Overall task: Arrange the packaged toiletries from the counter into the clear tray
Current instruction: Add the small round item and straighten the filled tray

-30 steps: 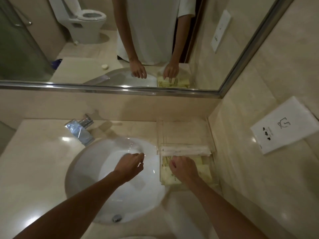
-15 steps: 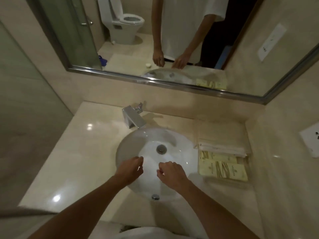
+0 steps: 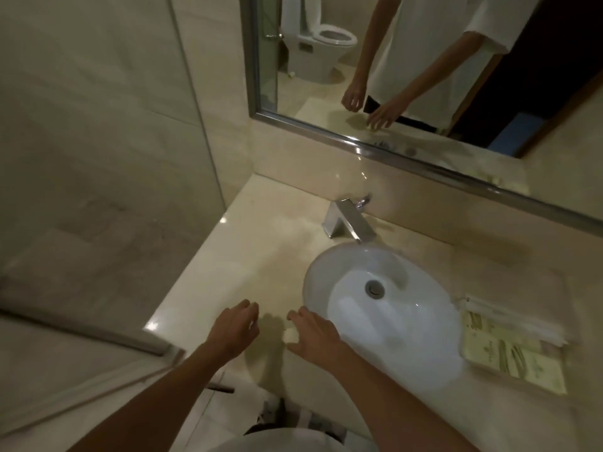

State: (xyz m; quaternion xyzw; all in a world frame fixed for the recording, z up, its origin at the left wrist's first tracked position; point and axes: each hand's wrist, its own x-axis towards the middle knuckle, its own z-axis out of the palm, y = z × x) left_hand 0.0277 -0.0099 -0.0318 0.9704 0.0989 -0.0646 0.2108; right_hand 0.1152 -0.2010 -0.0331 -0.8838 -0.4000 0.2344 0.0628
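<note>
1. Both hands are out over the beige counter [image 3: 261,256], left of the white sink [image 3: 385,308].
2. The left hand [image 3: 233,332] hangs above the counter with its fingers loosely curled downward, and it's got nothing in it.
3. The right hand [image 3: 315,334] is spread, fingers straight-ish and thumb out to the side, right at the sink's left rim. It isn't gripping anything either.
4. There's a small pale item [image 3: 291,335] on the counter tucked between the right hand's thumb and fingers. It's blurry, so I can't tell what it is exactly, or whether the hand actually touches it.
5. The clear tray [image 3: 470,300] sits on the far side of the sink, up against the right edge of the view, well apart from both hands.
6. Inside the tray are yellow-green packaged toiletries [image 3: 509,357] lying flat, with a white wrapped packet [image 3: 518,322] along their back edge.
7. A chrome faucet [image 3: 349,221] stands behind the sink, spout pointing at the basin, and the drain [image 3: 375,288] shows in the bowl.
8. The mirror [image 3: 424,76] above the counter reflects the person's arms, a white shirt and a toilet.
</note>
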